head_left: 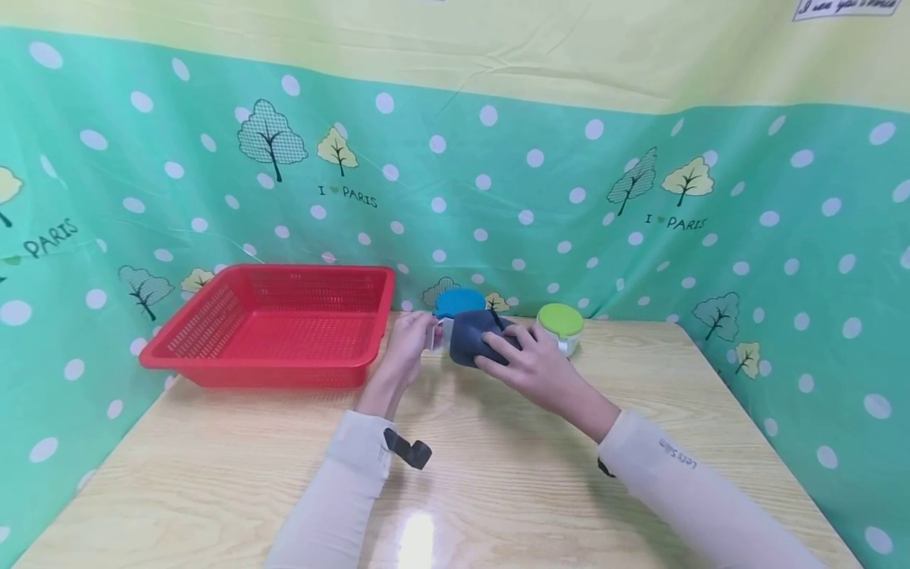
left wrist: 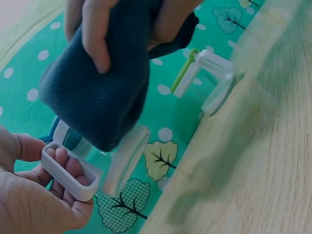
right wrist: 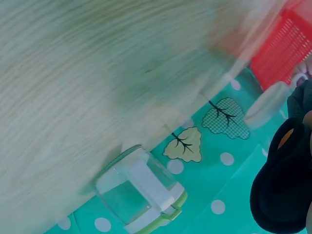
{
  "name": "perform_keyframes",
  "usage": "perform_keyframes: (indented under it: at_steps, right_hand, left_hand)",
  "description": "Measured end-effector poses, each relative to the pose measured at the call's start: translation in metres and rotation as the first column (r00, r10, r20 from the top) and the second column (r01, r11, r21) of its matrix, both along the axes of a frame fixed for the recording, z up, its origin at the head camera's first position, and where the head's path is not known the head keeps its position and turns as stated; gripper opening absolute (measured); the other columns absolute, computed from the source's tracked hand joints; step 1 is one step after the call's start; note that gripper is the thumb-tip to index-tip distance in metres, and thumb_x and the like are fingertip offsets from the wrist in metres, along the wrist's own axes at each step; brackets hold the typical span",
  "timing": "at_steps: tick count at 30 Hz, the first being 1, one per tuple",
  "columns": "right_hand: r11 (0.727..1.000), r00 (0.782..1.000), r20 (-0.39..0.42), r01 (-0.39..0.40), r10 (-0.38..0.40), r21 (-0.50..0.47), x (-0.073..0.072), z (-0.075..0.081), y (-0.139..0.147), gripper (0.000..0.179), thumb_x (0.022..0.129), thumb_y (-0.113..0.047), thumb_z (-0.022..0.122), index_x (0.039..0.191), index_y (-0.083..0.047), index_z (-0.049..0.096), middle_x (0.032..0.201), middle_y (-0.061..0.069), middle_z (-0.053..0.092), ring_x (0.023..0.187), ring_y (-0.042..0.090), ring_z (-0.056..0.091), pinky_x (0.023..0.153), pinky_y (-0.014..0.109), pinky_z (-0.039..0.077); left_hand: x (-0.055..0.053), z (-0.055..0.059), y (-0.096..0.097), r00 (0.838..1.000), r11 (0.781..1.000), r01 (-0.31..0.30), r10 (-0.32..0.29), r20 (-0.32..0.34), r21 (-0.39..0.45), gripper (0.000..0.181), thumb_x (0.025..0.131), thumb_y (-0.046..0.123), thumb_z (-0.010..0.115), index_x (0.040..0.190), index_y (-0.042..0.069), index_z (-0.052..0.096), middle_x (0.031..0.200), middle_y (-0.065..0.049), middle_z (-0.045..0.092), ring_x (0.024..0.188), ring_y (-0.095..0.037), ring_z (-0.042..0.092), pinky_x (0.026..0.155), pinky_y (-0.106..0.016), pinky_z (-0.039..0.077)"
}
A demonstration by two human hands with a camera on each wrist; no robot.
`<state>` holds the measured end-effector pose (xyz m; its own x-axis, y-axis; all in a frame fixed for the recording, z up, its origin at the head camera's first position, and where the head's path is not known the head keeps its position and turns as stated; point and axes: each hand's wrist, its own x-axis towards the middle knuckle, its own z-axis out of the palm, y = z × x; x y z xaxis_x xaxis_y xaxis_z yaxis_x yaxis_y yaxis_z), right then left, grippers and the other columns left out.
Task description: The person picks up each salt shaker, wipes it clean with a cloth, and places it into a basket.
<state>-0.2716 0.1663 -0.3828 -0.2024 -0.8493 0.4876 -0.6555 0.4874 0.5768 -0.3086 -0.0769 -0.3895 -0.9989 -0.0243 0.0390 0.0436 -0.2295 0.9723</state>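
Observation:
My left hand (head_left: 407, 344) grips the white handle (left wrist: 68, 174) of a clear jar with a blue lid (head_left: 460, 303). That jar is tilted, its round base (left wrist: 126, 163) showing beside the handle in the left wrist view. In my right hand (head_left: 529, 367) is a dark blue cloth (head_left: 469, 340), its fingers spread over the fabric. The cloth overlaps the jar and hides much of its body. The right wrist view shows the cloth's rounded dark end (right wrist: 280, 195) at the right edge, with a looped fold above it.
A second clear jar with a green lid (head_left: 561, 320) and white handle stands just beyond my right hand. To the left sits a red plastic basket (head_left: 266, 375) with perforated sides. Behind the wooden table (head_left: 498, 490) hangs a green dotted curtain (head_left: 490, 205).

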Motion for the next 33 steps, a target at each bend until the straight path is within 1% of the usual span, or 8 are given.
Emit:
perform_keyframes:
  at_steps: [3,6,9,16,18,21,26,33]
  right_hand:
    - [0.999,1.0,0.004,0.018,-0.018,0.04,0.0,-0.002,0.002,0.045,0.084,-0.019,0.084,0.125,-0.028,0.068,0.131,0.011,0.061,0.104,0.035,0.06,0.076,0.048,0.052]
    - [0.998,1.0,0.009,0.021,-0.022,0.059,-0.001,-0.002,0.003,0.045,0.084,-0.018,0.084,0.124,-0.028,0.067,0.131,0.01,0.06,0.104,0.035,0.059,0.076,0.048,0.052]
    - [0.998,1.0,0.003,0.006,-0.006,0.064,-0.002,0.0,0.005,0.046,0.082,-0.018,0.085,0.123,-0.028,0.068,0.131,0.01,0.06,0.104,0.036,0.06,0.075,0.049,0.053]
    - [0.997,1.0,-0.016,-0.018,0.019,0.07,-0.007,0.005,0.013,0.048,0.08,-0.016,0.087,0.122,-0.027,0.068,0.13,0.011,0.06,0.103,0.037,0.06,0.073,0.048,0.053]
    - [0.997,1.0,-0.01,-0.009,0.01,0.071,-0.009,0.006,0.017,0.05,0.078,-0.015,0.088,0.123,-0.026,0.067,0.13,0.011,0.059,0.101,0.037,0.06,0.072,0.048,0.052]
    - [0.998,1.0,0.009,0.016,-0.017,0.067,-0.012,0.008,0.024,0.051,0.077,-0.013,0.088,0.123,-0.025,0.068,0.13,0.012,0.059,0.1,0.038,0.059,0.071,0.048,0.051]
    - [0.997,0.998,0.029,0.05,-0.052,0.063,-0.015,0.011,0.031,0.048,0.08,-0.012,0.086,0.123,-0.024,0.068,0.131,0.014,0.06,0.099,0.039,0.059,0.072,0.05,0.052]
    - [0.996,0.996,0.041,0.076,-0.078,0.042,-0.021,0.012,0.036,0.043,0.082,-0.007,0.083,0.119,-0.023,0.068,0.13,0.014,0.061,0.099,0.039,0.059,0.074,0.052,0.052]
  left_hand:
    - [0.0,0.001,-0.001,1.0,1.0,0.014,-0.014,0.0,0.012,0.019,0.098,0.001,0.045,0.09,-0.006,0.06,0.076,-0.007,0.056,0.073,-0.016,0.055,0.072,-0.029,0.049]
    - [0.0,0.001,-0.001,1.0,0.999,0.018,-0.018,-0.004,0.028,0.019,0.097,0.0,0.045,0.087,-0.004,0.059,0.074,-0.006,0.056,0.071,-0.016,0.054,0.071,-0.029,0.047]
    - [0.0,0.002,-0.002,1.0,0.999,0.016,-0.016,-0.007,0.035,0.019,0.097,0.0,0.045,0.083,-0.002,0.059,0.073,-0.006,0.056,0.07,-0.016,0.054,0.07,-0.028,0.047]
    - [0.001,0.003,-0.003,1.0,0.999,0.016,-0.016,0.002,0.038,0.02,0.098,0.003,0.046,0.082,0.0,0.058,0.077,-0.006,0.055,0.074,-0.016,0.054,0.076,-0.029,0.047]
    - [0.001,0.003,-0.003,1.0,0.999,0.018,-0.018,-0.003,0.051,0.019,0.097,0.002,0.046,0.081,0.001,0.057,0.077,-0.006,0.054,0.074,-0.016,0.054,0.076,-0.028,0.047]
    - [0.001,0.004,-0.003,1.0,0.999,0.023,-0.022,-0.003,0.042,0.02,0.097,0.002,0.046,0.081,0.002,0.057,0.079,-0.006,0.054,0.075,-0.016,0.054,0.076,-0.028,0.047]
    - [0.001,0.004,-0.003,1.0,1.0,0.024,-0.025,0.004,0.013,0.02,0.097,0.003,0.046,0.081,0.001,0.057,0.081,-0.006,0.054,0.079,-0.017,0.053,0.079,-0.03,0.046]
    - [0.001,0.004,-0.003,1.0,0.999,0.025,-0.025,0.007,0.02,0.019,0.095,0.002,0.047,0.078,0.001,0.056,0.077,-0.006,0.054,0.077,-0.018,0.052,0.076,-0.03,0.046]
